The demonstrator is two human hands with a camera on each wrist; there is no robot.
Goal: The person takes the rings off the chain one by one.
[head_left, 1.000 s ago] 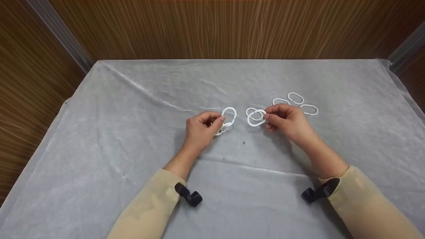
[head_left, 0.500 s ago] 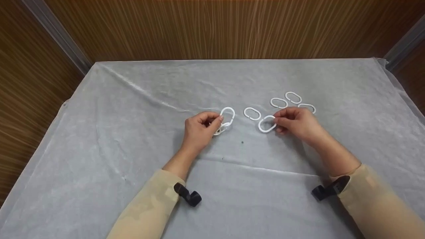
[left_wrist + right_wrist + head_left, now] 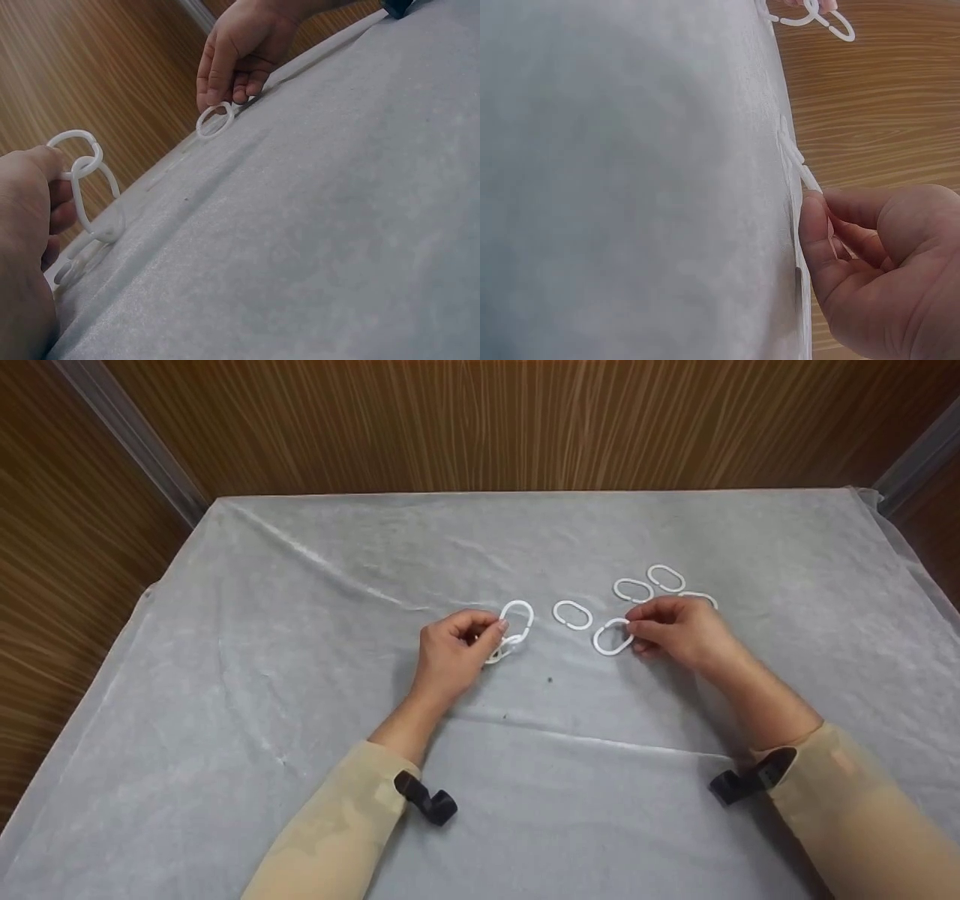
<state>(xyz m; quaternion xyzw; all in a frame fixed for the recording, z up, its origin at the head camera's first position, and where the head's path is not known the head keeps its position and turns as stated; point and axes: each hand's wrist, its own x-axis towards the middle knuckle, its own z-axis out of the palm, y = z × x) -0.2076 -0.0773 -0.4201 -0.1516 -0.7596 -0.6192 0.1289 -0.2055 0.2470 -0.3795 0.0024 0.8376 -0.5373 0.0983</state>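
While both hands (image 3: 456, 652) (image 3: 690, 636) pinch white links (image 3: 532, 619) (image 3: 597, 642), creased grey cloth (image 3: 345, 660) below, wood-grain wall (image 3: 510, 427) behind

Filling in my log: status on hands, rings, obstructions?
Left hand pinches linked rings. Right hand pinches single ring. Four loose rings on cloth, one between hands; no blockage seen.

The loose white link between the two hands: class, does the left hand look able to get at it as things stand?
Probably yes: only cloth shows between the loose link and the white chain that the left hand pinches, though that grip may hinder picking up another.
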